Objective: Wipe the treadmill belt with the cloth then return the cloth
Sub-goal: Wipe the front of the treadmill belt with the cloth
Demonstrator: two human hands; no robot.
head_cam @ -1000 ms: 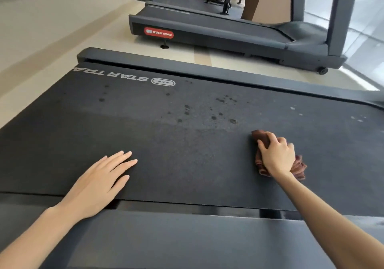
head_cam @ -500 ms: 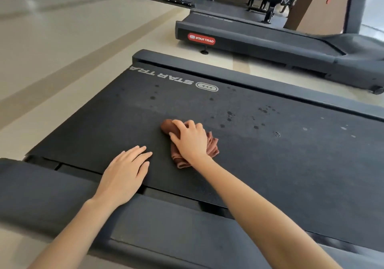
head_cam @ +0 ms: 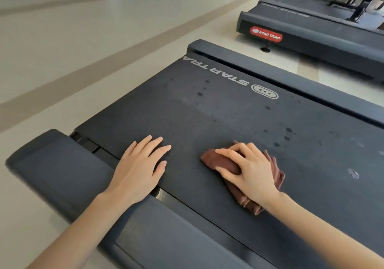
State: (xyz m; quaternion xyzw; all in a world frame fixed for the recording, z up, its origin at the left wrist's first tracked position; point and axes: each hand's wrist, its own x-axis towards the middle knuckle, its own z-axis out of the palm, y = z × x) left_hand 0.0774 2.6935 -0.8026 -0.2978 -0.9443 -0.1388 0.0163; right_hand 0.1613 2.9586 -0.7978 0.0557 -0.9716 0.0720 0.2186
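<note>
— Cloth (head_cam: 220, 161): where does it lie?
— On the belt (head_cam: 228, 119), low and right of centre, bunched under the right hand (head_cam: 249, 171). Fingers bend over its top, thumb against its near side, pressing it down.
— And the left hand (head_cam: 141, 165)?
— Flat on the belt just left of the cloth, fingers straight and slightly spread, holding nothing; its heel sits over the belt's near edge. Dark spots (head_cam: 288, 132) dot the belt up and right of the cloth.
</note>
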